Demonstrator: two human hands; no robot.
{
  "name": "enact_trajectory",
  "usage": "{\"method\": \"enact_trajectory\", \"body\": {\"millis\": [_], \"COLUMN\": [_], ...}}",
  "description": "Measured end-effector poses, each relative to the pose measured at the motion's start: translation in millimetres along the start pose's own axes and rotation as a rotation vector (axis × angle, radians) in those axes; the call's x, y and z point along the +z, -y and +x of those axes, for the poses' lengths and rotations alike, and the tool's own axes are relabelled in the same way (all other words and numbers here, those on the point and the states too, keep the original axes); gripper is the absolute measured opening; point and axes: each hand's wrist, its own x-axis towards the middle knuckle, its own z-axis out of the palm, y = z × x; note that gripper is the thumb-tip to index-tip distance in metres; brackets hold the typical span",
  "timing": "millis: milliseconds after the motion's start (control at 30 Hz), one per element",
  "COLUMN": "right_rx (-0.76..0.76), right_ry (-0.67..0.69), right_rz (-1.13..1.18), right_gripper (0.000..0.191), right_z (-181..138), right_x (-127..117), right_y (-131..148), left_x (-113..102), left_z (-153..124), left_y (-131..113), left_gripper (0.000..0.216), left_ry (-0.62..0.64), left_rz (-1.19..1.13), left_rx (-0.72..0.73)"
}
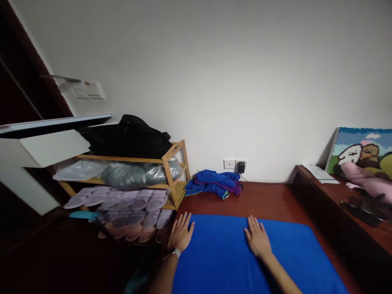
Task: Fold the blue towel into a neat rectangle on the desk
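Observation:
A blue cloth (220, 253) lies spread out on a reddish-brown wooden surface (269, 200). At its far left corner rests my left hand (180, 233), fingers stretched out, a watch on the wrist. My right hand (258, 239) is laid flat on the cloth near the middle of its far edge, fingers extended. Neither hand grips anything. Beyond the cloth, against the wall, sits a crumpled pile of blue and purple cloths (214, 181). The near part of the spread cloth runs out of view at the bottom.
On the left stands a wooden rack (171, 179) with a black bag (128, 136) on top, plastic-wrapped items (134, 173) and several pale slippers (118, 198). A plug (241, 166) sits in the wall outlet. A raised ledge at right holds a pink plush toy (367, 179) and a picture (364, 149).

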Motion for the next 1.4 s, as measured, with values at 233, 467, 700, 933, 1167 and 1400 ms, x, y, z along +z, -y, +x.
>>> {"method": "enact_trajectory", "body": {"millis": [233,467,700,933,1167,1400], "right_rx": [0.27,0.302,0.171,-0.201,-0.258,-0.019], "right_ry": [-0.157,-0.221,-0.311,-0.049,0.083,0.036], "right_rz": [0.021,0.105,0.12,0.164,0.18,-0.001], "right_gripper": [0.077,0.082,0.072,0.07,0.067,0.076], "right_z": [-30.6,-32.9,-39.5,-69.5,-80.5,-115.3], "right_x": [-30.8,-38.5,-57.7,-12.8,36.6,6.4], "right_y": [-212.4,-235.5,-159.9,83.6,175.4,22.6], "left_x": [7.6,-6.1,-48.1,-33.1,-26.7,-26.8], "left_z": [4.1,13.7,-7.6,-104.9,-121.3,-116.2], "left_y": [4.2,5.3,16.9,-2.8,-6.5,-5.1], "left_gripper": [0.061,0.064,0.055,0.051,0.056,0.056], "left_ry": [-0.009,0.092,0.028,0.003,0.015,0.033], "left_rz": [0.021,-0.174,-0.216,-0.054,-0.018,-0.064], "left_rx": [-0.007,-0.064,-0.061,0.258,0.247,0.232]}}
